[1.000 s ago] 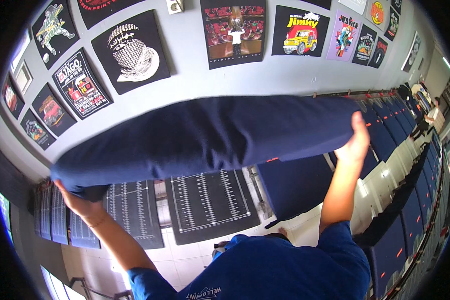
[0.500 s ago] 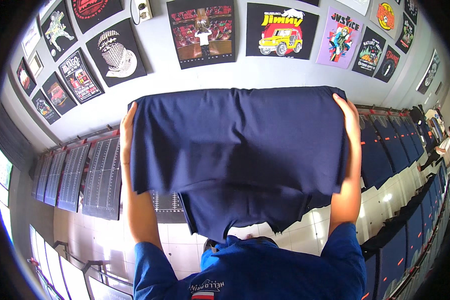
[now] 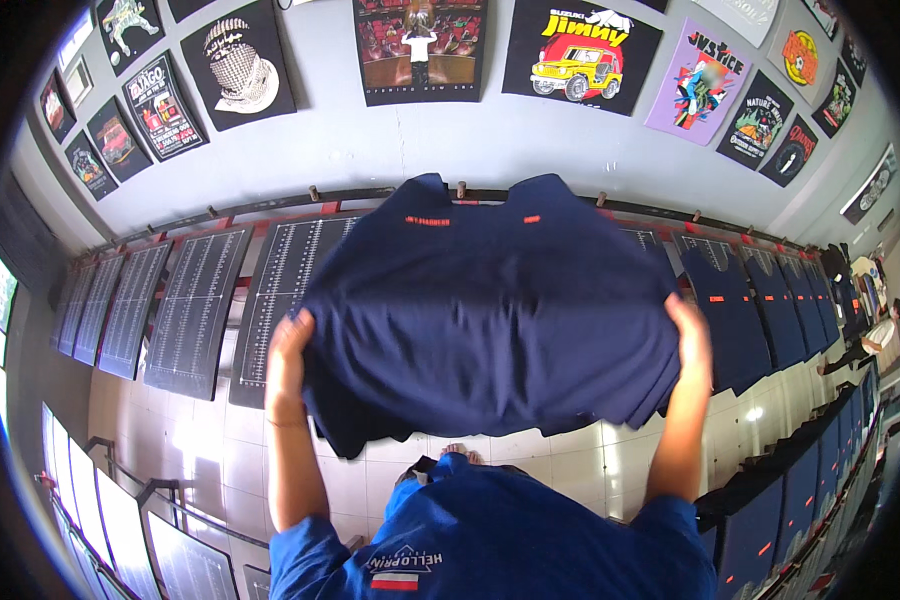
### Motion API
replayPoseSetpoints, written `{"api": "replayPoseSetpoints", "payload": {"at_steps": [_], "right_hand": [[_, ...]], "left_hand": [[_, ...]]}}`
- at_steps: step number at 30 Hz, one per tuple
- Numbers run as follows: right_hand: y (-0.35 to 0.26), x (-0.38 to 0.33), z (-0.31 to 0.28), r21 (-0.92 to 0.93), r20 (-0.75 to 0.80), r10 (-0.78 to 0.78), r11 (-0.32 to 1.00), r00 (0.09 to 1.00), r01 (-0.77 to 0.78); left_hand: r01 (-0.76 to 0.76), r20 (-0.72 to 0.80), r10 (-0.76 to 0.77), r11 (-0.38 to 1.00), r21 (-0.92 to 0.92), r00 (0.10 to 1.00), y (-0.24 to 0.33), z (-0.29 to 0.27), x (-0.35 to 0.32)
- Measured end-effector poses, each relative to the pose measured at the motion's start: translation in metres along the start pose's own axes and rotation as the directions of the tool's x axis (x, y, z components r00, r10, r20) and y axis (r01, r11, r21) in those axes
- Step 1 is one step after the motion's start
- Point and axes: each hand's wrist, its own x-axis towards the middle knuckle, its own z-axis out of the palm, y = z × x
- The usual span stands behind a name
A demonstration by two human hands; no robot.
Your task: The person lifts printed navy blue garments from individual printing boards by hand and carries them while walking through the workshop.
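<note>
The navy shirt panel [image 3: 490, 270] is stretched between the 2 hands, in front of the person, its neckline end toward the wall-side metal rail [image 3: 360, 203]. The left hand [image 3: 291, 340] has the panel's left side edge, thumb laid over the cloth; the right hand [image 3: 688, 325] has the opposite edge in a similar hold. Most fingers are hidden and the right hand is blurred, so I cannot tell how tightly they close.

The panel is spread open but not yet flat: its upper part looks fairly smooth, while the lower part sags in soft folds with an uneven hem. Farther right, at least 3 navy panels [image 3: 730, 300] already lie along the row; to the left, rigid dark boards [image 3: 195, 310] show white-ruled faces.

The held cloth is matte and pliable, with a scooped neckline and 2 small orange prints [image 3: 428, 221]. Below, glossy pale floor tiles [image 3: 200, 440] reflect light.
</note>
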Motion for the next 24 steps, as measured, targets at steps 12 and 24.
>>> {"api": "replayPoseSetpoints", "payload": {"at_steps": [12, 24], "right_hand": [[0.228, -0.068, -0.016, 0.252, 0.235, 0.430, 0.839, 0.872, -0.482], [0.279, 0.007, 0.011, -0.627, 0.191, 0.229, 0.776, 0.954, -0.061]], "left_hand": [[0.485, 0.187, -0.464, 0.871, -0.086, 0.866, -0.259, -0.057, -0.098], [-0.154, 0.149, 0.069, 0.704, 0.693, 0.986, -0.262, 0.020, -0.046]]}}
